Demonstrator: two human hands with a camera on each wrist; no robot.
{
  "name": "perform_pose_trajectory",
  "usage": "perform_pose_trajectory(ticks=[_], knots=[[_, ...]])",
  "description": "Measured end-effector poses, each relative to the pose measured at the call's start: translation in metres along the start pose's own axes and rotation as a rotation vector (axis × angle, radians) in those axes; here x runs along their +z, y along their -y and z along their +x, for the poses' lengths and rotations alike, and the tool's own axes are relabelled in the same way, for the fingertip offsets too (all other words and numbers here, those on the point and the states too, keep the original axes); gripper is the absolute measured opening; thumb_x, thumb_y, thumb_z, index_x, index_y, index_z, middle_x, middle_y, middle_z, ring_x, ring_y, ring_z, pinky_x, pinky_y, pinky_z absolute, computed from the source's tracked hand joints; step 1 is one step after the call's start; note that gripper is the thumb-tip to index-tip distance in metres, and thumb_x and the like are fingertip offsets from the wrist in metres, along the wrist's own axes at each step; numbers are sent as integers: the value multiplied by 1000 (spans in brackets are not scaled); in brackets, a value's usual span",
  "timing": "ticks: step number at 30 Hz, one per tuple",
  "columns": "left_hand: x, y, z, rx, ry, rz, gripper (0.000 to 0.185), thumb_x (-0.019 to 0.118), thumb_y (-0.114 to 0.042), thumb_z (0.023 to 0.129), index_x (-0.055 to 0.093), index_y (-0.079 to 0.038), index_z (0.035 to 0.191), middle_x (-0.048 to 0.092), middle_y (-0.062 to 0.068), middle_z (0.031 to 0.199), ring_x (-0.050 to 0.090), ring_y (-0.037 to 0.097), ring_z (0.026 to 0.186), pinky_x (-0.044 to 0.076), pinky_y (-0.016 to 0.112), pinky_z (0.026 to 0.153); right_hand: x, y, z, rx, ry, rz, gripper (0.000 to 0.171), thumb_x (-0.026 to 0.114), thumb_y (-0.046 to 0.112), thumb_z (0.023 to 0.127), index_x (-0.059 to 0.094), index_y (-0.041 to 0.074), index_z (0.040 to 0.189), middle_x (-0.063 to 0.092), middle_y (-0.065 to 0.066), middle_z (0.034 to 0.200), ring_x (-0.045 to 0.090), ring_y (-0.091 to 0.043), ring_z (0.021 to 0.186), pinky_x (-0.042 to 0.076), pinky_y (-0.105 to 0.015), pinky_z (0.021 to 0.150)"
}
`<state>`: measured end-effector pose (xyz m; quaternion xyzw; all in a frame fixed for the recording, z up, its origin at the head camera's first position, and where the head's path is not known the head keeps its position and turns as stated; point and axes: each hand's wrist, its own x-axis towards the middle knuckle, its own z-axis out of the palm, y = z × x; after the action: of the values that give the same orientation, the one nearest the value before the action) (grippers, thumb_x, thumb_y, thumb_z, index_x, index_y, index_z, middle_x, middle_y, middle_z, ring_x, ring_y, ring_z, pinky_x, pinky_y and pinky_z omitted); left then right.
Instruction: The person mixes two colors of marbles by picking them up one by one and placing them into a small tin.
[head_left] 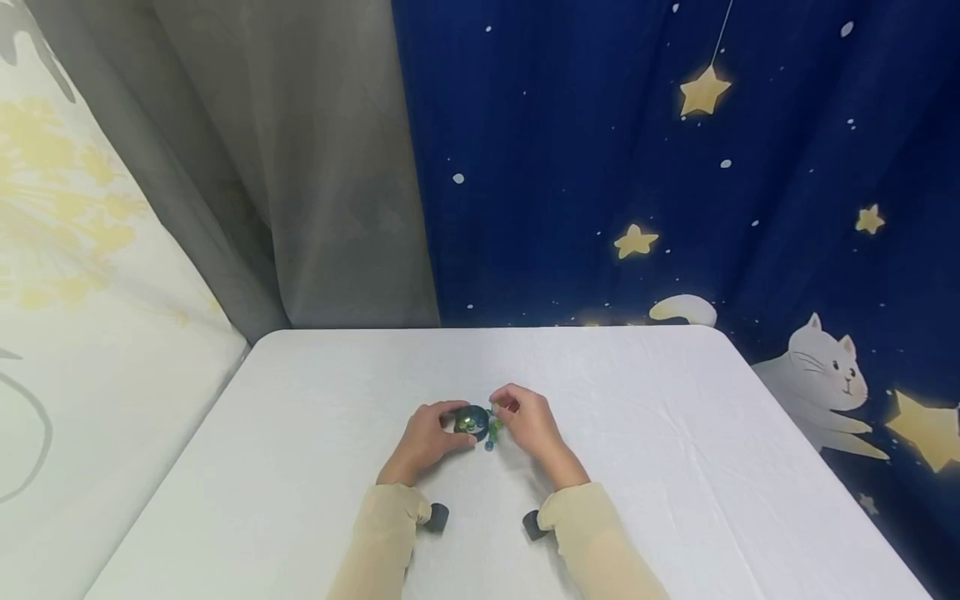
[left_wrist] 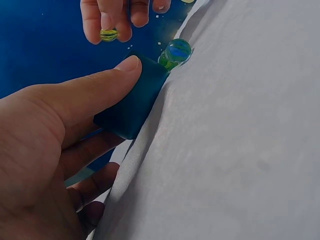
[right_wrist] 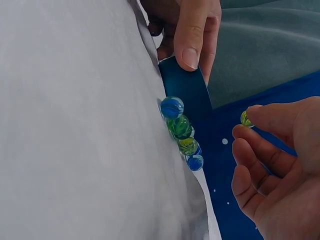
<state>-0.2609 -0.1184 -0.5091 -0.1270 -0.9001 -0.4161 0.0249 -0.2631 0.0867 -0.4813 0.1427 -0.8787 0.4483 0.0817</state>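
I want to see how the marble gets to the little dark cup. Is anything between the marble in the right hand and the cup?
Nothing visible. The right hand pinches a yellow-green marble just beside the dark blue cup, which the left hand holds. Loose marbles lie on the table against the cup, below that gap.

Loose marbles (right_wrist: pixel 181 132) beside the cup (right_wrist: pixel 187 92)

Head high; wrists close, perhaps tilted.
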Motion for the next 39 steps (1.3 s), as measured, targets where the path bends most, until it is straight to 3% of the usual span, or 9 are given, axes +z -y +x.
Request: perform_pose_trajectory(ticks=[29,39], knots=[[-1,-1,-7,-23,0,-11,58,87,-32,71,67,-16,123,65,8,115,57,24,100,46,48,90,9,7,-8,-56,47,-2,13,70,6,88,70,14,98,64,7,83,58,-11,78,50,-30,72],[-2,-4,-7,-3,-9,-17,58,87,-31,70,67,-14,122,66,7,115,57,24,99,46,48,90,9,8,-8,-80,35,-7,14,71,6,86,70,15,96,64,7,84,59,-10,78,51,-30,70]])
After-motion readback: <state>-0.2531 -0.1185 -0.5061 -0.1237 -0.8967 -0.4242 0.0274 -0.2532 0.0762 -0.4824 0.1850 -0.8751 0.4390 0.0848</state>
